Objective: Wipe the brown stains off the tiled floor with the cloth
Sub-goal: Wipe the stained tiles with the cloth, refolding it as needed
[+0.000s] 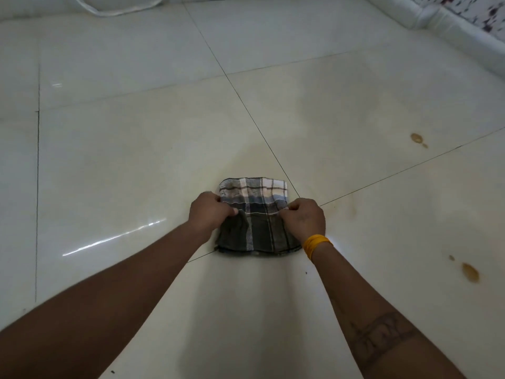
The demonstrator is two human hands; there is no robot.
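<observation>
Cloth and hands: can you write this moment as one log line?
left hand: pinches cloth | right hand: pinches cloth | stains: unwiped, right of cloth

Ahead of me a white cord [120,8] loops along the far edge, top left. On my right a white pipe [437,19] runs along the foot of a wall [481,9] speckled with dark red flecks. I wear a yellow band [317,244] on one wrist, and a dark tattoo [382,337] crosses that forearm.
</observation>
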